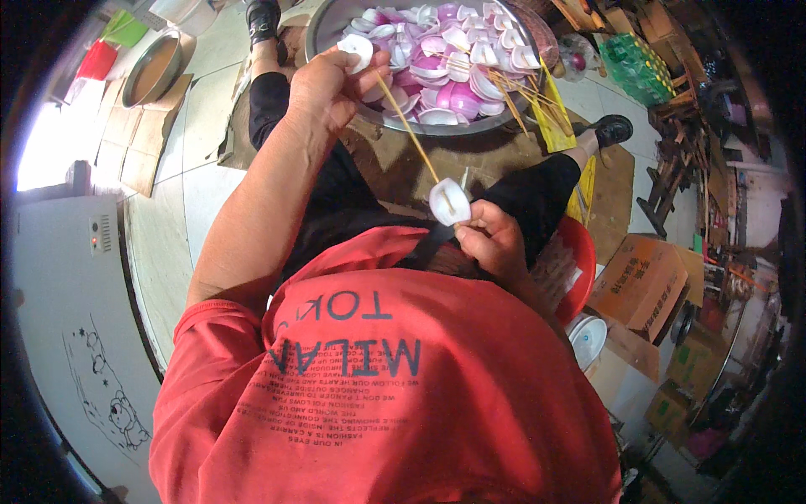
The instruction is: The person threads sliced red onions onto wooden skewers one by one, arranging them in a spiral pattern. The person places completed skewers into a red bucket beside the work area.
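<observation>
My left hand (337, 85) pinches a white, cup-shaped piece of onion (356, 50) between thumb and fingers, over the near left rim of a large metal basin (403, 126). Layered pieces of purple and white onion (458, 97) fill the basin. A thin wooden skewer (408, 126) slants from the fingers of my left hand down to my right hand (494, 238), close to my lap. Near its lower end, the skewer passes through another onion piece (449, 203). My right hand grips the skewer just below that piece.
Several loose skewers (507, 101) lie across the basin's right rim, beside a yellow plastic strip (549, 123). A red tub (579, 271) and a cardboard box (639, 283) stand at my right. To the left are a metal bowl (128, 91) and a white freezer (63, 271).
</observation>
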The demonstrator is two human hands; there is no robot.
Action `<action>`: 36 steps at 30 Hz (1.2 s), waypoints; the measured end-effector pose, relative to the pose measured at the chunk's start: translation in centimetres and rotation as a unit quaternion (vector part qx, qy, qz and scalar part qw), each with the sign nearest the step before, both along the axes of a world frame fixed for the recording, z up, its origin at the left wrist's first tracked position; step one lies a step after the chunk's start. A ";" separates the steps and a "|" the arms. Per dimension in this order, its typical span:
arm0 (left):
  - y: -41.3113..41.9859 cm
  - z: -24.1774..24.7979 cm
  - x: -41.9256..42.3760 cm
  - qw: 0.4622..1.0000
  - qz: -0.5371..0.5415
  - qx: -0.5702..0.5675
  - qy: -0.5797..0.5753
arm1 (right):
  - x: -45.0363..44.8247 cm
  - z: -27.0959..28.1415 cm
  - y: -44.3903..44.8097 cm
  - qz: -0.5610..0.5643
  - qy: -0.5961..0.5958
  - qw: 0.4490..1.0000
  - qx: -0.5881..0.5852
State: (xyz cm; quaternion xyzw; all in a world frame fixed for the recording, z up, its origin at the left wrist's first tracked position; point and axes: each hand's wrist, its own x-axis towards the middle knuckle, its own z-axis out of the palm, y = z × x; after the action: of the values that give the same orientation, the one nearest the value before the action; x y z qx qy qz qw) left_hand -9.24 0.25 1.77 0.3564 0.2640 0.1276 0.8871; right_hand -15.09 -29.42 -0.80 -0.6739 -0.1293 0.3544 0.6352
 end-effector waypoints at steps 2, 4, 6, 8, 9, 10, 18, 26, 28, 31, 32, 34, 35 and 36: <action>0.0 0.2 0.0 1.000 0.002 0.003 0.004 | -0.1 0.0 0.0 -0.003 0.005 1.000 0.006; -0.1 0.3 0.0 1.000 -0.001 0.013 0.009 | -0.1 -0.1 0.0 -0.006 0.012 1.000 0.017; -0.2 0.2 -0.2 1.000 -0.010 0.008 0.004 | -0.2 0.1 0.1 -0.012 0.010 1.000 0.017; -0.4 0.0 -0.3 1.000 -0.019 0.023 -0.010 | -0.2 0.1 0.2 -0.014 0.008 1.000 0.016; -0.4 -0.1 -0.4 0.999 -0.023 0.042 -0.021 | -0.2 0.0 0.1 -0.012 0.006 1.000 0.017; -0.4 -0.2 -0.5 0.997 -0.027 0.060 -0.031 | -0.2 -0.1 0.1 -0.011 0.005 1.000 0.017; -2.1 0.4 -0.9 0.975 -0.014 0.222 0.001 | -0.1 -0.3 -0.3 -0.006 0.003 1.000 -0.020; -3.8 0.3 -1.3 0.982 -0.057 0.179 0.012 | -0.3 -0.3 0.0 -0.020 0.031 0.999 0.002; -4.2 0.7 -1.4 0.986 -0.050 0.159 0.011 | -0.2 -0.7 -0.3 -0.014 0.028 1.000 -0.003; -4.3 0.7 -1.3 0.987 -0.049 0.155 0.010 | -0.2 -0.5 -0.1 -0.018 0.043 0.999 0.004; -4.3 0.7 -1.3 0.986 -0.050 0.157 0.009 | -0.2 -0.5 -0.2 -0.018 0.038 0.999 -0.007; -4.4 0.9 -1.4 0.985 -0.068 0.162 0.006 | -0.2 -0.6 -0.3 -0.017 0.028 0.999 -0.029; -4.4 0.9 -1.5 0.984 -0.076 0.164 0.004 | -0.3 -0.3 -0.1 -0.023 0.034 0.999 -0.023; -4.7 0.8 -1.7 0.984 -0.084 0.155 0.009 | -0.4 0.1 0.2 -0.029 0.040 0.999 -0.016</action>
State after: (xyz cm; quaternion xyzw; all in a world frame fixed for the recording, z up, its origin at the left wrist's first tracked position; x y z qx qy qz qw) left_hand -10.90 -4.42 2.56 0.5118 0.2179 0.0887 0.8263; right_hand -15.44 -29.25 -0.73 -0.6728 -0.0783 0.3642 0.6391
